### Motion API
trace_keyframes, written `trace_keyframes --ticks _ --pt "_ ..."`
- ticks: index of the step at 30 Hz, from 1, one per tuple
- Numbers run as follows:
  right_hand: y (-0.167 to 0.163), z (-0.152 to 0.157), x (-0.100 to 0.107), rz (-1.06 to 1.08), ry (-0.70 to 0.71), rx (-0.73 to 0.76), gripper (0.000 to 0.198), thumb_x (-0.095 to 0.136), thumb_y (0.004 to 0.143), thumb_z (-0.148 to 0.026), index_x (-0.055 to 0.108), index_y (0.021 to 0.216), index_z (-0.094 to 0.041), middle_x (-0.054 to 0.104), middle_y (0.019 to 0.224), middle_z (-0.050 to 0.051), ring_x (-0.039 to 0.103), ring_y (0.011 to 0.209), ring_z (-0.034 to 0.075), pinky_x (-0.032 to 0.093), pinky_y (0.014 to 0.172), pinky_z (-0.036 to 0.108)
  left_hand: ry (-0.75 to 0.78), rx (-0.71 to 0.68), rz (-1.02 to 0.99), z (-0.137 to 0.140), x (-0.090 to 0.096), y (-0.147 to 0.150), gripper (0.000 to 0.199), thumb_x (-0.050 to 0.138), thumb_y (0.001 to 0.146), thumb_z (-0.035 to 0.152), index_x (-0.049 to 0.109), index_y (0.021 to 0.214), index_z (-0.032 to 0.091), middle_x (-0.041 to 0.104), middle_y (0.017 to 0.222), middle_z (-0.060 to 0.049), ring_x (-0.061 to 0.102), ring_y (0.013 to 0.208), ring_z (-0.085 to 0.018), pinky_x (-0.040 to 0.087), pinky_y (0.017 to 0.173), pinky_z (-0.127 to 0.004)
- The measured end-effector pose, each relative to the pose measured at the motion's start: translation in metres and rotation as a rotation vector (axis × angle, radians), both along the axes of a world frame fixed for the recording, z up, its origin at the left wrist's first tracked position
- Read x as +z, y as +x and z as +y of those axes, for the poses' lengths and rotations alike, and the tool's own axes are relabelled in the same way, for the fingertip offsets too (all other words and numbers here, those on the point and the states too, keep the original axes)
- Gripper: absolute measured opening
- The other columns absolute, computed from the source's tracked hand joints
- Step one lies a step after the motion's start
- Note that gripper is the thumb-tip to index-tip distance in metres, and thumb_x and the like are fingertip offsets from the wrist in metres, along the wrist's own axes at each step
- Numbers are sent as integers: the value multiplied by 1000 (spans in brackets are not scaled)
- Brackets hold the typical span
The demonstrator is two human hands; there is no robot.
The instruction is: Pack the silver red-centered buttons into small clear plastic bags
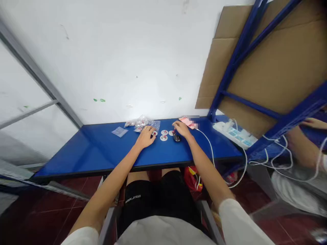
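Observation:
My left hand (146, 136) rests on the blue table, its fingers and thumb bent round the edge of a round white badge-like disc (154, 133) with a dark and red print. Opposite it, my right hand (181, 128) has its fingers bent down in a pinch; whatever lies between the fingertips is too small to make out. Just under that hand sits a small black rounded object (176, 138). Between the hands lie more printed discs, one at the back (164, 132), one in front (164, 137) and one beside my right fingertips (171, 133).
Clear plastic bags with shiny contents (142, 121) lie behind my left hand, and a flat clear bag (120, 131) is further left. A pink-screened phone (188, 122) trails a white cable. A power strip (235, 135) stands right, near blue rack posts (223, 81). Another person's arm (297, 146) shows at far right.

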State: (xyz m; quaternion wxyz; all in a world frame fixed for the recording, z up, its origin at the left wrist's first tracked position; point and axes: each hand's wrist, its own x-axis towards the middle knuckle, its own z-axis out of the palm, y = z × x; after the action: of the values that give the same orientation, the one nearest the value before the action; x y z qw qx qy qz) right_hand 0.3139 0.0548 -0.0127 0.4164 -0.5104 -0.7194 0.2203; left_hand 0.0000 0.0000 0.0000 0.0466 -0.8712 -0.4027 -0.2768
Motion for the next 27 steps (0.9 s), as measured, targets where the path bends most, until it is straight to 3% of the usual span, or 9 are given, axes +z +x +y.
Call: trace_keyframes --ticks 4,10,17,27 --pt "-1 -32 -4 0 48 -113 28 51 104 -44 70 104 -23 75 102 5 70 95 23 51 90 34 -16 17 8 -3 0 1 40 57 96 21 69 134 20 65 126 -14 57 124 -32 45 116 -49" --pt "-20 -61 1 -248 93 -254 28 52 105 -45 64 119 -23 66 119 11 67 102 27 51 88 38 -28 116 -7 -3 -3 -1 28 58 94 18 72 119 19 67 111 -13 58 115 -33 50 106 -47" --pt "-15 -60 6 -63 -14 -285 37 44 109 -55 64 116 -24 70 113 9 67 103 27 50 91 39 -37 170 -41 -5 -9 -2 21 57 101 24 72 114 18 67 111 -15 60 111 -33 50 102 -47" --pt "-9 -49 -4 37 -3 -251 33 48 106 -52 66 112 -24 73 116 9 68 108 27 49 99 39 -81 193 -231 5 -11 -14 32 48 106 23 78 112 16 74 108 -16 67 107 -32 52 102 -46"
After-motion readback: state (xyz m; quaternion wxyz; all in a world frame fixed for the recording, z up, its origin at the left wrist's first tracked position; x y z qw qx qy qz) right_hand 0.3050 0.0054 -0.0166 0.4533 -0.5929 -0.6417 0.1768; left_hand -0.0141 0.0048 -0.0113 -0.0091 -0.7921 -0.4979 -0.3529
